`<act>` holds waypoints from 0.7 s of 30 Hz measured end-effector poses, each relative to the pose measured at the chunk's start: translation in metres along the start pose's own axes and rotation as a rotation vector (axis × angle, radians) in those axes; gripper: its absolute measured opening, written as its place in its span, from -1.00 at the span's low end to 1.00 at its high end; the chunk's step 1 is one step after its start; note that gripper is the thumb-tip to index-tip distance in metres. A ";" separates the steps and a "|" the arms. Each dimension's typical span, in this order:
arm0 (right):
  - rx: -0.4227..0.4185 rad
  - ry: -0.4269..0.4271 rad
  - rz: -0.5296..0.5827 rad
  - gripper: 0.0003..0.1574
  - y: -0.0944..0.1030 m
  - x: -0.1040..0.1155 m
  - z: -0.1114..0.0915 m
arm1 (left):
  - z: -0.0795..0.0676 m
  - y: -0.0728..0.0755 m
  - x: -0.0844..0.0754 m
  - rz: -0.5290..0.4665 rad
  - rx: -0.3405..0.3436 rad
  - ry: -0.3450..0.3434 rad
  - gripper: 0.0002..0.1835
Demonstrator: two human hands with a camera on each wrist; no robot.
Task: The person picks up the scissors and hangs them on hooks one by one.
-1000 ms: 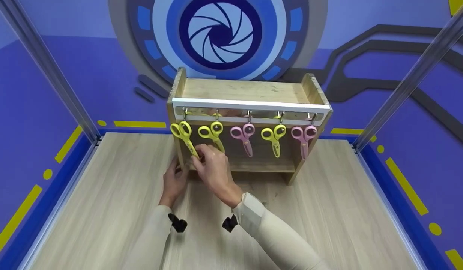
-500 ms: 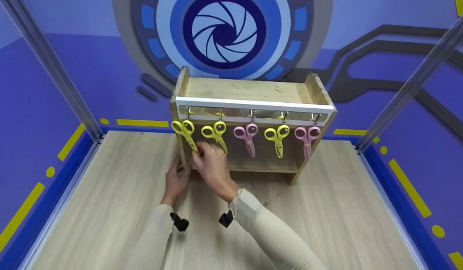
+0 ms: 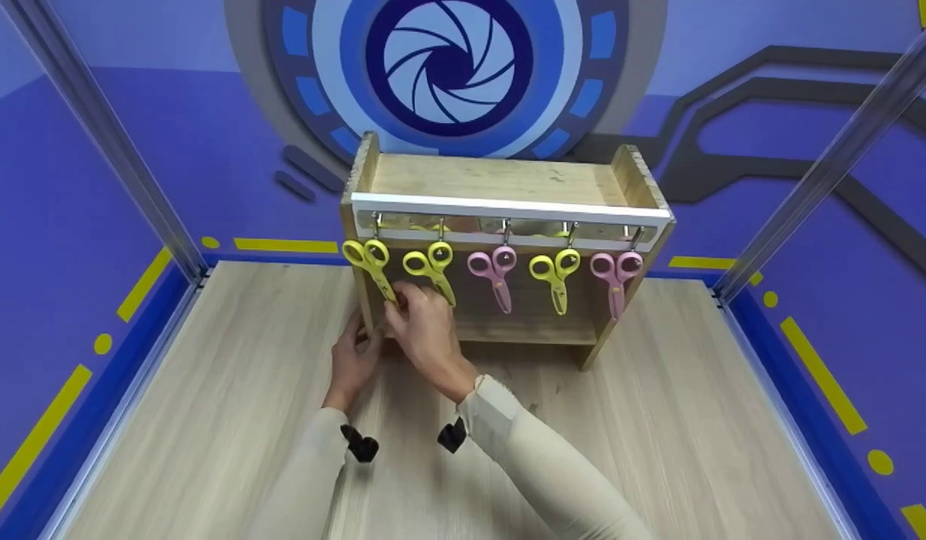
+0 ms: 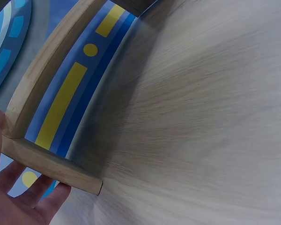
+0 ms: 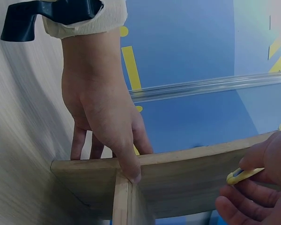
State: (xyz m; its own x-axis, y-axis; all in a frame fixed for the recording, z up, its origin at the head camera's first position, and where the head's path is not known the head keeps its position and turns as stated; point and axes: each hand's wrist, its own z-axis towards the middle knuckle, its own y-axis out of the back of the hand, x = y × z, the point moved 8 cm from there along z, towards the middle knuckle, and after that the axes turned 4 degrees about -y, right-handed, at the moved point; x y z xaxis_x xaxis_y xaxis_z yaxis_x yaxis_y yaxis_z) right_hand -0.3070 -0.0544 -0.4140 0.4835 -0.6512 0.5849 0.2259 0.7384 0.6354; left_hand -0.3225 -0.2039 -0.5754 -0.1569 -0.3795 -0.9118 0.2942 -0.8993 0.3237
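Observation:
Five-hook row: yellow scissors (image 3: 374,271) hang at the far left of the wooden shelf's white-edged hook rail (image 3: 508,209), tilted down to the right. My right hand (image 3: 429,330) pinches their blade end between thumb and fingers; in the right wrist view the yellow tip (image 5: 239,176) pokes out of the grip. My left hand (image 3: 352,367) grips the lower left side panel (image 5: 196,152) of the shelf, thumb inside at the bottom board and fingers outside.
Beside them hang yellow scissors (image 3: 433,270), pink scissors (image 3: 496,277), more yellow scissors (image 3: 557,279) and pink scissors (image 3: 614,281), each on its own hook. The shelf stands on a wood-grain tabletop (image 3: 230,360), against a blue patterned wall (image 3: 170,165).
The right hand has shifted slightly left relative to the shelf, still pinching the yellow scissors' blade end. The head view has moved a little. The left hand keeps its grip.

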 end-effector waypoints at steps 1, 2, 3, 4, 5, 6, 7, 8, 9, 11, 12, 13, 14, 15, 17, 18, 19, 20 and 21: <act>-0.001 -0.001 -0.002 -0.82 0.000 0.000 0.000 | 0.000 0.000 0.000 0.001 0.001 0.003 -0.39; -0.001 -0.002 -0.003 -0.82 0.001 0.000 0.000 | 0.000 -0.001 0.000 0.003 0.004 0.008 -0.39; -0.001 -0.003 -0.004 -0.81 0.001 0.000 0.000 | 0.000 -0.001 0.000 0.006 0.006 0.011 -0.39; -0.001 -0.003 -0.004 -0.81 0.001 0.000 0.000 | -0.001 -0.001 -0.001 0.009 0.007 0.014 -0.39; 0.000 -0.003 -0.005 -0.81 0.001 0.000 -0.001 | -0.001 -0.002 -0.001 0.011 0.008 0.018 -0.39; 0.000 -0.001 -0.007 -0.81 0.002 0.000 -0.001 | -0.001 -0.002 -0.002 0.013 0.009 0.016 -0.39; -0.001 -0.001 -0.010 -0.81 0.002 0.000 -0.001 | -0.001 -0.002 -0.002 0.015 0.010 0.014 -0.38; -0.002 0.001 -0.013 -0.80 0.003 0.000 -0.002 | -0.001 -0.003 -0.002 0.017 0.009 0.017 -0.38; -0.003 0.002 -0.018 -0.80 0.004 0.000 -0.002 | -0.002 -0.003 -0.002 0.018 0.009 0.018 -0.37; -0.005 0.004 -0.028 -0.77 0.005 0.000 -0.004 | -0.002 -0.003 -0.003 0.014 0.008 0.016 -0.37; -0.004 0.002 -0.034 -0.75 0.006 0.000 -0.005 | -0.002 -0.004 -0.003 0.012 0.009 0.015 -0.37; -0.001 0.000 -0.039 -0.72 0.007 0.000 -0.006 | -0.002 -0.004 -0.002 0.008 0.008 0.017 -0.37; 0.005 -0.003 -0.045 -0.69 0.008 0.000 -0.007 | -0.002 -0.004 -0.002 0.004 0.009 0.017 -0.37; 0.013 -0.007 -0.056 -0.65 0.009 0.000 -0.009 | -0.002 -0.004 -0.002 0.003 0.009 0.015 -0.37; 0.042 -0.015 -0.073 -0.56 0.010 0.001 -0.012 | -0.002 -0.003 -0.001 0.004 0.010 0.013 -0.37; 0.062 -0.020 -0.084 -0.51 0.010 0.001 -0.014 | -0.002 -0.002 -0.001 0.004 0.009 0.017 -0.36; 0.084 -0.023 -0.093 -0.46 0.010 0.001 -0.016 | -0.002 -0.002 0.000 0.002 0.007 0.022 -0.36; 0.108 -0.025 -0.102 -0.40 0.010 0.002 -0.018 | -0.002 -0.001 0.001 -0.002 0.005 0.026 -0.36; 0.130 -0.026 -0.113 -0.35 0.010 0.002 -0.020 | -0.002 0.000 0.001 -0.006 0.002 0.028 -0.36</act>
State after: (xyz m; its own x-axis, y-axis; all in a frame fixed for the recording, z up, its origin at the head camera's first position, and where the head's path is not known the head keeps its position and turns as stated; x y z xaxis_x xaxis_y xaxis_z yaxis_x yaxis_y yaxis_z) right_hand -0.2869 -0.0445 -0.4163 0.4390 -0.7342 0.5178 0.1653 0.6325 0.7567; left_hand -0.3211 -0.2045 -0.5770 -0.1321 -0.3679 -0.9204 0.2916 -0.9019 0.3187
